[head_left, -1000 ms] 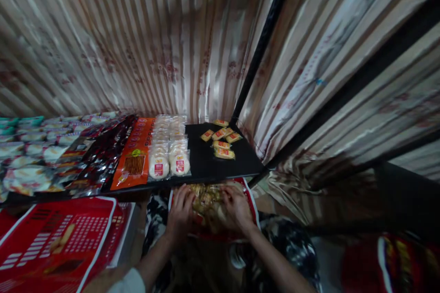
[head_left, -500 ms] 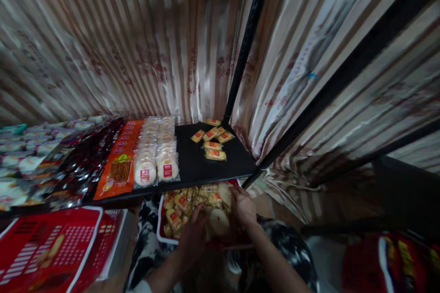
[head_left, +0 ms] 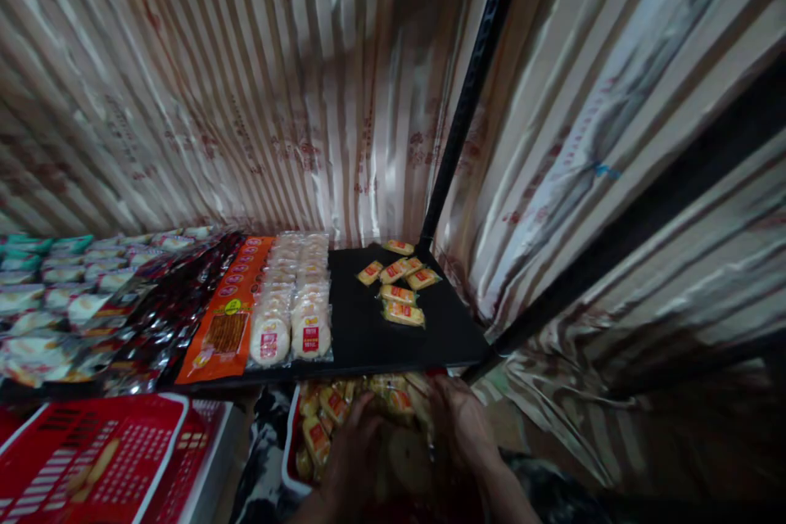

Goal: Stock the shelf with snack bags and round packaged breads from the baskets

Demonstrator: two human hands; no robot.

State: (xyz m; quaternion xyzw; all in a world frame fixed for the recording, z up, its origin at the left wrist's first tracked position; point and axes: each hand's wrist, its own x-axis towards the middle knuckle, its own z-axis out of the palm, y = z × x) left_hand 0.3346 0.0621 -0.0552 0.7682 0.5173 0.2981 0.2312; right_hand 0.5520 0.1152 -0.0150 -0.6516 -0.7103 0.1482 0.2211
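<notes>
My left hand (head_left: 351, 452) reaches into a red, white-rimmed basket (head_left: 292, 449), over small yellow wrapped packets (head_left: 317, 435). Its fingers are dark and blurred, so its grip is unclear. My right hand (head_left: 467, 419) is at the basket's right side, beside a pale, clear-wrapped packet (head_left: 420, 398). Motion blur hides whether its fingers hold that packet. Between the hands lies a pale round shape (head_left: 406, 458), likely a wrapped cracker. On the black shelf (head_left: 362, 348) above, several yellow packets (head_left: 402, 313) lie loosely near the back corner post.
Left of the yellow packets, the shelf carries rows of round wrapped crackers (head_left: 312, 334), an orange snack bag (head_left: 222, 327), dark shiny packs (head_left: 165, 311) and white packs (head_left: 37, 352). Red baskets (head_left: 123, 458) stand at lower left. A black post (head_left: 470, 90) rises before striped sheeting (head_left: 295, 82).
The view has shifted, so the shelf and basket appear lower and slightly to the right. Both hands remain in the basket, and the loose packets on the shelf keep their arrangement.
</notes>
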